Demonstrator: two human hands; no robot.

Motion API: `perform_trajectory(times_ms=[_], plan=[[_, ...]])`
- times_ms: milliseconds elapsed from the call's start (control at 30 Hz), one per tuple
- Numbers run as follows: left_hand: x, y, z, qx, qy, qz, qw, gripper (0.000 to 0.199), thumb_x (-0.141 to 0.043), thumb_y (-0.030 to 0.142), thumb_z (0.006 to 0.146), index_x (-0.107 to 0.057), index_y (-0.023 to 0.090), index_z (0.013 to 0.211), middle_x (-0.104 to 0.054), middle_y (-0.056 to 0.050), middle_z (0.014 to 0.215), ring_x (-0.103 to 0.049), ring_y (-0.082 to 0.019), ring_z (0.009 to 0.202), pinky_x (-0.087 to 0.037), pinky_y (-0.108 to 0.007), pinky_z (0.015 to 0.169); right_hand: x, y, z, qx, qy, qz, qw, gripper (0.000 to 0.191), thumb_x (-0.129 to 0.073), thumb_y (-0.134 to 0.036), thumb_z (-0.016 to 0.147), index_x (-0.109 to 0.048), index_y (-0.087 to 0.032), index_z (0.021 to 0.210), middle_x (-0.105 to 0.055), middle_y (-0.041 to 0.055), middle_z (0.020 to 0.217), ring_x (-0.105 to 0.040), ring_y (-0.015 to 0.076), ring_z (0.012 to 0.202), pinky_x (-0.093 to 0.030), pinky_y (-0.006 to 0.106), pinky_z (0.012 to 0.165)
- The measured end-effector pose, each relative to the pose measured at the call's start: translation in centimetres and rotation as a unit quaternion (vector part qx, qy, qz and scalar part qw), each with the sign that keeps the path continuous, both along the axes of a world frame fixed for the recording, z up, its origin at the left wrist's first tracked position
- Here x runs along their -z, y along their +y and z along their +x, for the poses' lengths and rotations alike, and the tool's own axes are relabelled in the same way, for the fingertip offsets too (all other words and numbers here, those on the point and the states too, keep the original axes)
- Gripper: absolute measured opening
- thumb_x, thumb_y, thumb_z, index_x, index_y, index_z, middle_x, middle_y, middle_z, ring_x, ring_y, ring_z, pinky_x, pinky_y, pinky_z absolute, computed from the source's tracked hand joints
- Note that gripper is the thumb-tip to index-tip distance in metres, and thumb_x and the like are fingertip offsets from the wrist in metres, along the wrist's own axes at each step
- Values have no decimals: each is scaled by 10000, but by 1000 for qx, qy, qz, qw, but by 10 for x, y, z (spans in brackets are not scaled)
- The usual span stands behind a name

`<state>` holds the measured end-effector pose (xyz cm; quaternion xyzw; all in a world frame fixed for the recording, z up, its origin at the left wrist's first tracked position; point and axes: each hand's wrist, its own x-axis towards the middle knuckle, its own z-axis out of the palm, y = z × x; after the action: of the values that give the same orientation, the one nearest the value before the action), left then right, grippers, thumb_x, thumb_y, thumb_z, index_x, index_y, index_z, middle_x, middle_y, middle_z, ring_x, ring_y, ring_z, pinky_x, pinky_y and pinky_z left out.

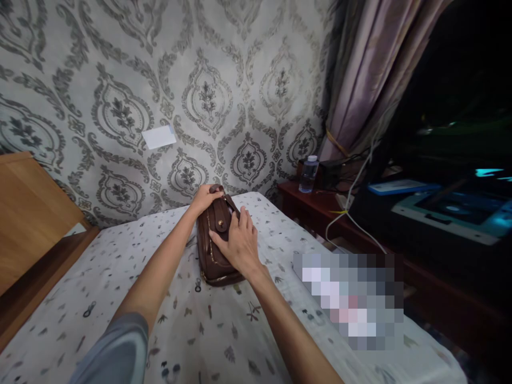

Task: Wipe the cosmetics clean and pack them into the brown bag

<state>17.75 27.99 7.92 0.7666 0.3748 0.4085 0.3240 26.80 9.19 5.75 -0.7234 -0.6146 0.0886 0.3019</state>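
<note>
A small brown leather bag (221,250) with gold zippers and a snap tab lies on the patterned bed sheet (200,330). At its far end, my left hand (206,198) is closed on the bag near its strap loop. Over the bag's right side lies my right hand (242,240), thumb and fingers spread across the front, touching it. An opening shows along the upper right edge beside my right fingertips; what is inside cannot be made out.
A wooden headboard (36,208) stands at the left. On the dark red bedside table (292,189) are a water bottle (309,175) and cables. A blurred-out item (348,301) lies on the bed's right side. White paper (159,137) is on the wall.
</note>
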Motion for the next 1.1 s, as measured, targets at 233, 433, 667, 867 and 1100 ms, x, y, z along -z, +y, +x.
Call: perform_trajectory(times_ms=[233,433,667,867,1100], plan=[[-4,-3,2,-25,48,30,998,168,-640,280,741,-529,191,651,-516,46,592,-491,-142,598,-391,-263,630,-7,1,10,-24,-8,-24,999,826,-591,-588,881,-386,-111,1524,-250,210,1638,-260,390,1492,-357,560,1131],[-15,-34,-3,-83,122,150,978,161,-707,210,734,-546,213,747,-577,-17,780,-547,-233,872,-420,-339,839,-2,4,21,-54,-6,6,999,621,-444,-489,990,-485,-73,1449,-373,238,1562,-343,362,1453,-375,493,1116],[-7,-100,-29,3,261,275,925,191,-542,312,945,-625,193,1070,-627,-101,1056,-556,-275,1035,-453,-414,920,-14,15,48,-100,-28,-8,995,422,-306,-198,1023,-683,-172,1212,-639,147,1258,-611,244,1182,-436,331,990],[-7,-132,-42,135,306,246,910,658,-682,645,808,-580,254,1327,-553,-128,1402,-423,-360,1367,-358,-513,1121,-23,26,53,-96,-57,-22,993,420,-410,-182,977,-646,-222,1322,-646,126,1292,-635,275,1153,-460,348,916],[8,-149,-48,152,384,306,858,704,-786,552,739,-577,310,1366,-557,-116,1455,-381,-403,1437,-261,-647,1182,-19,32,50,-81,-63,-6,995,379,-459,-202,962,-684,-212,1267,-673,113,1271,-639,251,1147,-467,325,921]])
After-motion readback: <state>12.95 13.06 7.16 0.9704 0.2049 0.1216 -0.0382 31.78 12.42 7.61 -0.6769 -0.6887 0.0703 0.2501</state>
